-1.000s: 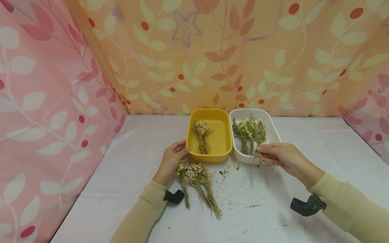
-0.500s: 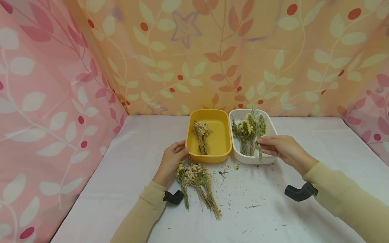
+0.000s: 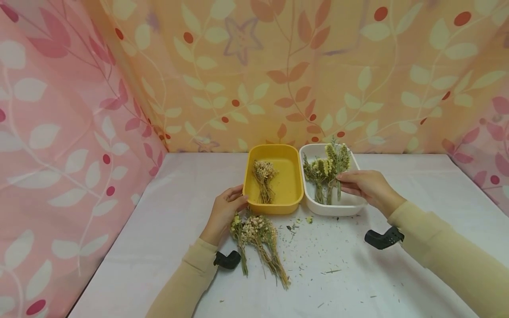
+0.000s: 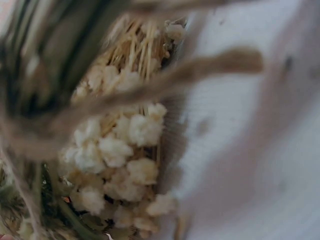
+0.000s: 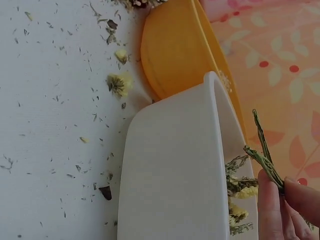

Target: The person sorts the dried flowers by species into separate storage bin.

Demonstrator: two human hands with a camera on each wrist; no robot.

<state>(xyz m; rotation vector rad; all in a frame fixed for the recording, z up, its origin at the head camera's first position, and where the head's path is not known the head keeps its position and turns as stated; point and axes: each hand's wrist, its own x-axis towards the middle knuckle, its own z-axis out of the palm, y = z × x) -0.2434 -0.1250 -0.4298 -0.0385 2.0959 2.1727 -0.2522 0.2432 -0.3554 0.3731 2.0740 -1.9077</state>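
In the head view, my left hand [image 3: 224,213] holds the near left corner of a yellow tray [image 3: 292,176]. A bunch of dried white flowers [image 3: 263,174] lies inside that tray. My right hand [image 3: 367,186] pinches the stems of a yellow-green dried flower bunch [image 3: 339,160] over the right side of a white tray [image 3: 342,209]. More yellow dried flower bunches [image 3: 318,172] lie in the white tray at left. The right wrist view shows stem ends [image 5: 267,165] between thumb and fingers. The left hand is out of the left wrist view.
Several tied dried flower bunches [image 3: 260,238] lie on the white tabletop in front of the yellow tray, seen close in the left wrist view as white blossoms [image 4: 115,150]. Plant crumbs and a loose yellow blossom [image 5: 120,84] are scattered nearby. A patterned curtain [image 3: 278,79] hangs behind.
My right hand has moved away from me, carrying the flower bunch farther over the white tray. The white tray's near right side shows more now. My left hand stays put.
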